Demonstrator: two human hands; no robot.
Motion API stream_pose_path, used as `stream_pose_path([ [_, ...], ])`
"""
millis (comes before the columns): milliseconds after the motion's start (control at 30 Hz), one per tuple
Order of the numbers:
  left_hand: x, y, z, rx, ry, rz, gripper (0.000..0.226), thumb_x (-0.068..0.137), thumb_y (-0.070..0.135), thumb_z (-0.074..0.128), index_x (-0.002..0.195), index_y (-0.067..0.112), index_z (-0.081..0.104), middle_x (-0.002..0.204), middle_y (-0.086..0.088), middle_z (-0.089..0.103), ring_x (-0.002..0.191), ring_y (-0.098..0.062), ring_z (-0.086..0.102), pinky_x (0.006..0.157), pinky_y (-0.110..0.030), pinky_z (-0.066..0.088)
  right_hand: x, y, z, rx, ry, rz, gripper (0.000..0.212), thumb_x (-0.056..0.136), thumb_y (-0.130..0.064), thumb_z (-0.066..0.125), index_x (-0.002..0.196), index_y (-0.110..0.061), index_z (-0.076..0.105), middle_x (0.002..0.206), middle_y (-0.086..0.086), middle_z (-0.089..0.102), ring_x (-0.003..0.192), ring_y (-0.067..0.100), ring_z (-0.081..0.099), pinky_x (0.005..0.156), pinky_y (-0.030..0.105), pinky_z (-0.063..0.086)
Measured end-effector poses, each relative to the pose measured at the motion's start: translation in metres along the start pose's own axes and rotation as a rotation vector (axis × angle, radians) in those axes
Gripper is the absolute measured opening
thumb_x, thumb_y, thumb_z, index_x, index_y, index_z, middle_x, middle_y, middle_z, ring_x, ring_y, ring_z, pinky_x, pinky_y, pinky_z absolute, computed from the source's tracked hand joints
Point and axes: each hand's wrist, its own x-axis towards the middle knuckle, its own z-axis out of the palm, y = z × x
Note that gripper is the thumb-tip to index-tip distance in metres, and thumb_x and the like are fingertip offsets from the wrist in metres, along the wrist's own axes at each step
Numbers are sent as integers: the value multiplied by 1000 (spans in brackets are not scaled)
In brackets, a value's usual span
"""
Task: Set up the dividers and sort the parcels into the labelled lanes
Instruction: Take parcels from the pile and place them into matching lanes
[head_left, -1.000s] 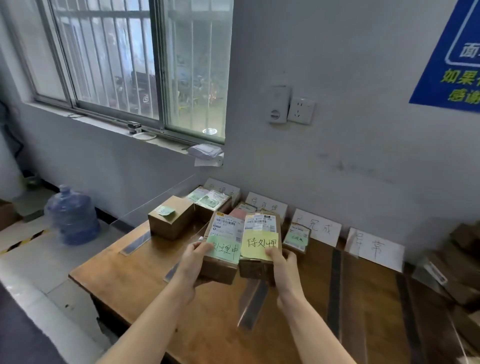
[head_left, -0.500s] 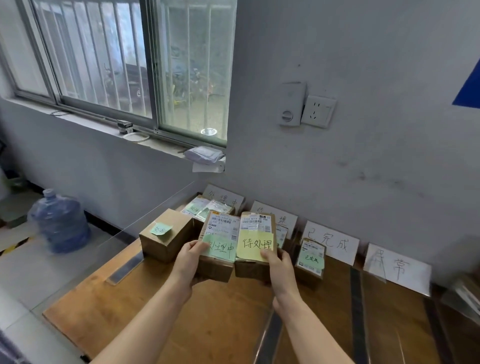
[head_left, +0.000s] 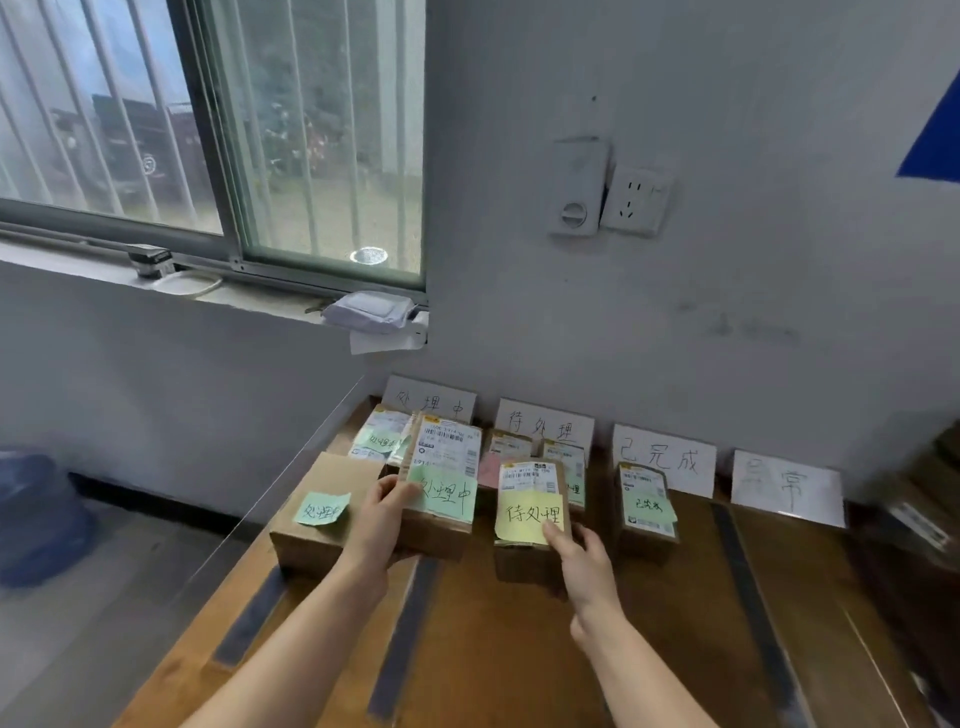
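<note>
Left hand: fingers curled round green-noted parcel, beside a bigger box. Right hand: gripping yellow-noted parcel (in line with second wall card). Both low over the counter.

At a wooden table, the left hand grips the green-note parcel and the right hand the yellow-note parcel — side by side, slightly apart — before 4 handwritten lane cards propped against the wall.
</note>
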Motion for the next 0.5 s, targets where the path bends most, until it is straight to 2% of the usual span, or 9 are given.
stream_pose_path([
  [67, 8, 0, -12, 14, -21, 1, 30, 95, 19, 58, 124, 15, 54, 111, -15, 69, 96, -30, 69, 64, -37, 56, -2, 13, 9, -13, 29, 32, 62, 91, -35, 67, 144, -17, 42, 127, 9, 61, 117, 27, 57, 105, 52, 44],
  [200, 21, -3, -28, 13, -57, -13, 30, 96, 19, 58, 125, 15, 54, 110, -14, 69, 96, -28, 68, 60, -34, 55, -3, 35, 21, -48, 57, 97, 64, 93, -29, 67, 148, -16, 36, 138, 13, 54, 126, 30, 51, 108, 49, 37],
  [267, 25, -4, -32, 0, -74, -24, 33, 95, 19, 58, 128, 14, 53, 110, -14, 69, 98, -29, 68, 66, -37, 56, -1, 44, 28, -59, 62, 141, 68, 92, -27, 67, 149, -17, 33, 142, 13, 51, 132, 33, 46, 110, 51, 34],
  [367, 28, -7, -36, -16, -87, -34, 34, 95, 19, 58, 129, 15, 53, 108, -13, 70, 98, -28, 69, 76, -42, 57, 7, 56, 36, -63, 51, 210, 71, 90, -25, 70, 150, -18, 32, 141, 13, 52, 129, 33, 49, 108, 56, 40],
  [433, 29, -10, -38, -22, -93, -41, 32, 96, 20, 57, 127, 16, 55, 108, -12, 71, 98, -28, 70, 82, -45, 58, 13, 61, 40, -69, 28, 248, 67, 92, -21, 67, 149, -18, 32, 140, 13, 52, 127, 33, 51, 104, 54, 45],
  [500, 31, -11, -39, -19, -98, -46, 32, 95, 21, 58, 127, 16, 55, 107, -12, 73, 98, -28, 71, 82, -44, 58, 20, 64, 43, -76, 3, 274, 65, 94, -18, 64, 150, -18, 31, 141, 13, 52, 127, 33, 51, 102, 52, 47],
])
